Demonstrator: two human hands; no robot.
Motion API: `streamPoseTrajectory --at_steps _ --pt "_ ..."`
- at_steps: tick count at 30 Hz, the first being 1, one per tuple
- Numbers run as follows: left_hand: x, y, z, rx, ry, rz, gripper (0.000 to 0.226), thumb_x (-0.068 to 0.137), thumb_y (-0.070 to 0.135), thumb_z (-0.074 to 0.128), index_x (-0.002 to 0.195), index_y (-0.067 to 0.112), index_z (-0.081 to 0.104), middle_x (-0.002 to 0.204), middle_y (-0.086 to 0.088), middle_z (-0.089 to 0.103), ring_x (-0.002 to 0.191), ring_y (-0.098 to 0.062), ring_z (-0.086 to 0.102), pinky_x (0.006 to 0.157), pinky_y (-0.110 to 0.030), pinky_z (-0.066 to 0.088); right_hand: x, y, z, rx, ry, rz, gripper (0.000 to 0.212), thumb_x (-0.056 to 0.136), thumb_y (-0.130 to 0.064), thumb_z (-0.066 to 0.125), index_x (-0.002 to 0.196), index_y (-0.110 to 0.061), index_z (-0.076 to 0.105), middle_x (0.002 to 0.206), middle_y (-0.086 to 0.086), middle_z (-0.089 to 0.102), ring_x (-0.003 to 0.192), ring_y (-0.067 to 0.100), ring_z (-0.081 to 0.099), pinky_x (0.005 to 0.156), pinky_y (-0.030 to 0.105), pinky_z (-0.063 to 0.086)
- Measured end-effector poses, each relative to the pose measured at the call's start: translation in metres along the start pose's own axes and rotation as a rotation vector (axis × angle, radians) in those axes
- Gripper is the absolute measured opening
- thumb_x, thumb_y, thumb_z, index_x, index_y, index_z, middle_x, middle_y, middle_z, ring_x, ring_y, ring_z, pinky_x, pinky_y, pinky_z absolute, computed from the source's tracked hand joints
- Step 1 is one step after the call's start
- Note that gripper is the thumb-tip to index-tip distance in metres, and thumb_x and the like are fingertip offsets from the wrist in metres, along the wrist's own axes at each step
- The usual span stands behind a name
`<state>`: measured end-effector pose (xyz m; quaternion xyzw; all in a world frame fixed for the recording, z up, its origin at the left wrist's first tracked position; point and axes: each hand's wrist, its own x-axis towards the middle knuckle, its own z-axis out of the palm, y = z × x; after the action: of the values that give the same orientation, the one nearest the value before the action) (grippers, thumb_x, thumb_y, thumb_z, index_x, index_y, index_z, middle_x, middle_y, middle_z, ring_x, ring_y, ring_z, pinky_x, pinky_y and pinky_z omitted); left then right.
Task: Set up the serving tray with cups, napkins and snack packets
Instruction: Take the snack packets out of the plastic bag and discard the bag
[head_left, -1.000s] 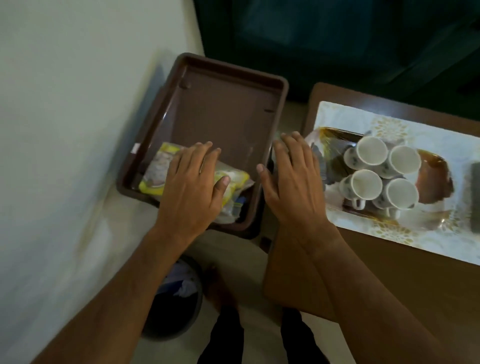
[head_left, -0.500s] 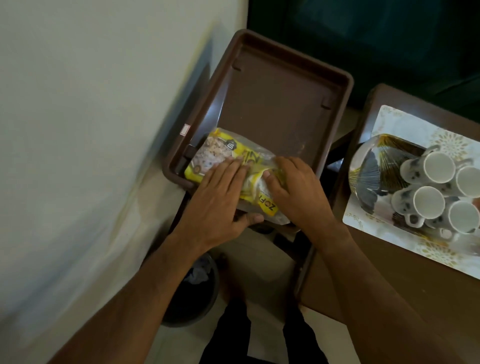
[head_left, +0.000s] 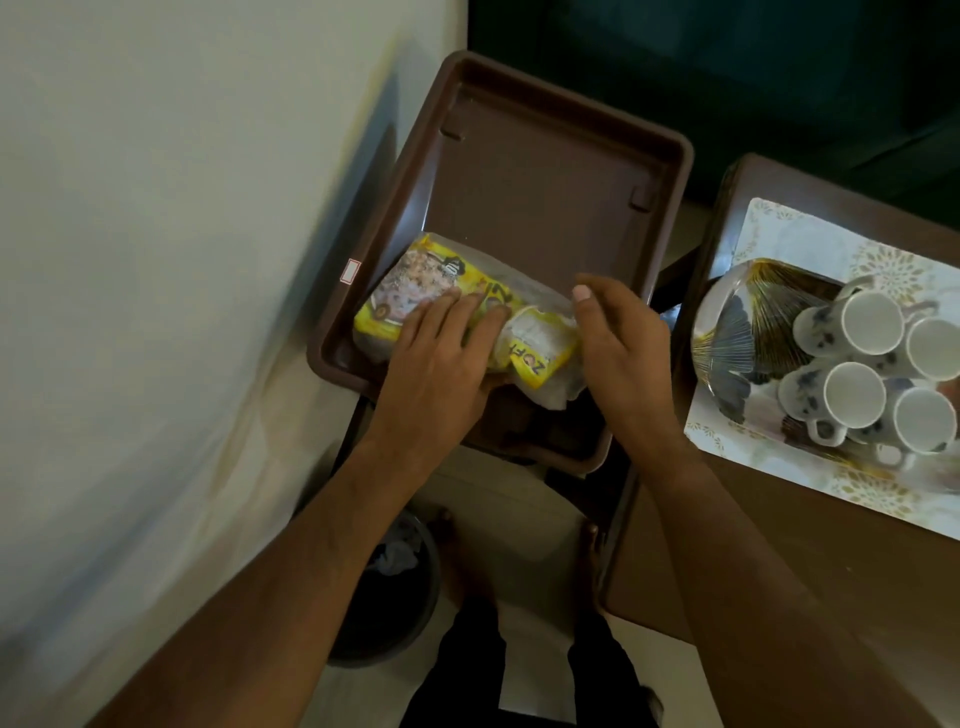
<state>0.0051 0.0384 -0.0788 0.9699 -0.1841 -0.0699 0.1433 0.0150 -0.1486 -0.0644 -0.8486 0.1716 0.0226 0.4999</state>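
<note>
Right hand (head_left: 621, 358) now off snack packet (head_left: 441, 296) (long axis left-right, tilted)

The brown tray (head_left: 519, 171) looks like smooth, faintly glossy plastic. The snack packet (head_left: 447, 291) is shiny, crinkled film. At three o'clock, glazed ceramic cups (head_left: 852, 364) gleam.

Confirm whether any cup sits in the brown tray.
No: the brown tray holds only snack packets; the cups stand on the decorated tray.

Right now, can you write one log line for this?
left hand: resting on snack packet | right hand: at packet's end | brown tray: holds packet
</note>
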Motion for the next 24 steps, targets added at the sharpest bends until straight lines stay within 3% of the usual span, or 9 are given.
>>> streamPoseTrajectory --at_steps 3,5,8,13,17,19,21,24 --pt "0.007 0.004 0.000 -0.082 0.100 -0.052 0.047 0.095 0.021 0.068 0.138 0.003 0.062 0.138 -0.019 0.066 0.135 -0.038 0.059 0.113 -0.056 0.047 0.002 -0.001 -0.004 0.187 0.099 0.090 0.030 0.105 -0.032 0.054 0.125 -0.018 0.071 0.113 -0.011 0.074 0.110 0.000 0.067 0.091 0.017 0.052" --pt "0.012 0.007 -0.004 -0.148 0.161 -0.097 0.042 0.093 0.012 0.071 0.132 -0.002 0.065 0.129 -0.022 0.071 0.125 -0.038 0.066 0.108 -0.055 0.052 0.003 -0.002 -0.006 0.297 0.138 0.148 0.030 0.104 -0.033 0.054 0.125 -0.019 0.071 0.116 -0.007 0.075 0.114 0.005 0.068 0.100 0.030 0.056" --pt "0.022 0.011 -0.016 -0.237 0.246 -0.163 0.034 0.101 0.023 0.059 0.123 -0.001 0.069 0.115 -0.019 0.076 0.109 -0.033 0.074 0.096 -0.047 0.060 0.001 -0.003 -0.006 0.423 0.121 0.191 0.032 0.106 -0.031 0.053 0.131 -0.017 0.067 0.122 0.001 0.073 0.119 0.017 0.069 0.106 0.046 0.056" --pt "0.037 0.014 -0.034 -0.434 0.311 -0.299 0.038 0.106 0.041 0.055 0.113 0.006 0.070 0.095 -0.004 0.075 0.086 -0.015 0.073 0.069 -0.027 0.058 -0.001 -0.009 -0.001 0.481 0.052 0.196 0.036 0.105 -0.025 0.059 0.139 -0.016 0.059 0.128 0.001 0.069 0.121 0.014 0.068 0.105 0.040 0.057" --pt "0.056 0.005 -0.045 -0.826 0.341 -0.441 0.035 0.106 0.036 0.057 0.099 0.005 0.071 0.092 -0.008 0.077 0.088 -0.019 0.075 0.077 -0.036 0.062 -0.001 -0.014 0.004 0.425 -0.005 0.135 0.044 0.101 -0.024 0.066 0.143 -0.016 0.056 0.130 0.001 0.068 0.122 0.007 0.065 0.104 0.027 0.055" --pt "0.063 -0.002 -0.047 -1.125 0.281 -0.535 0.023 0.107 0.034 0.057 0.096 0.020 0.072 0.091 0.002 0.079 0.090 -0.013 0.077 0.077 -0.029 0.062 0.000 -0.018 0.004 0.411 -0.047 0.096 0.048 0.100 -0.024 0.068 0.144 -0.015 0.054 0.129 0.000 0.070 0.121 0.006 0.066 0.099 0.022 0.056" --pt "0.064 -0.008 -0.047 -1.378 0.183 -0.632 0.018 0.107 0.036 0.056 0.103 0.029 0.072 0.096 0.005 0.082 0.095 -0.011 0.079 0.079 -0.028 0.063 0.000 -0.019 0.005 0.404 -0.072 0.077 0.051 0.098 -0.025 0.070 0.145 -0.013 0.053 0.128 0.003 0.071 0.119 0.009 0.068 0.099 0.026 0.057" --pt "0.061 -0.019 -0.040 -1.586 0.032 -0.712 0.027 0.107 0.038 0.056 0.119 0.020 0.072 0.113 -0.005 0.080 0.106 -0.023 0.078 0.093 -0.045 0.063 0.000 -0.019 0.005 0.406 -0.081 0.073 0.050 0.095 -0.025 0.074 0.140 -0.012 0.056 0.126 0.004 0.071 0.116 0.013 0.070 0.097 0.032 0.060"
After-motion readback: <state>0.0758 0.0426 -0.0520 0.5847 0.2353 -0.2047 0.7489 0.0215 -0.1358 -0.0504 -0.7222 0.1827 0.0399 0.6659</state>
